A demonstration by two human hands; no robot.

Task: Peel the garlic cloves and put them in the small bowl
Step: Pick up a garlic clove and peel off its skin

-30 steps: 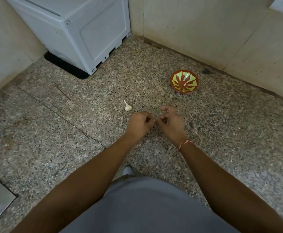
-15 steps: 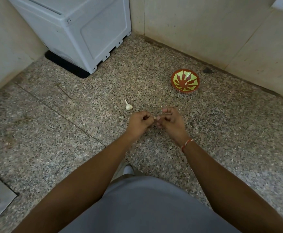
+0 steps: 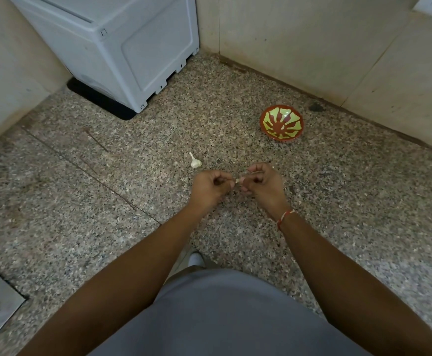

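Fingers of both hands pinched on a garlic clove [image 3: 237, 180].

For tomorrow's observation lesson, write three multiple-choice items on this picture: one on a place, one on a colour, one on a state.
1. Where does the whole white garlic bulb lie?
A in the bowl
B on the speckled stone floor
C on the grey plastic cabinet

2. The small round bowl is patterned in
A blue and white
B red-brown and yellow-green
C black

3. The bowl holds
A nothing visible
B water
C many cloves

Answers: B, it lies on the floor beyond the left hand; B, its inside shows both colours; A, only its pattern shows.
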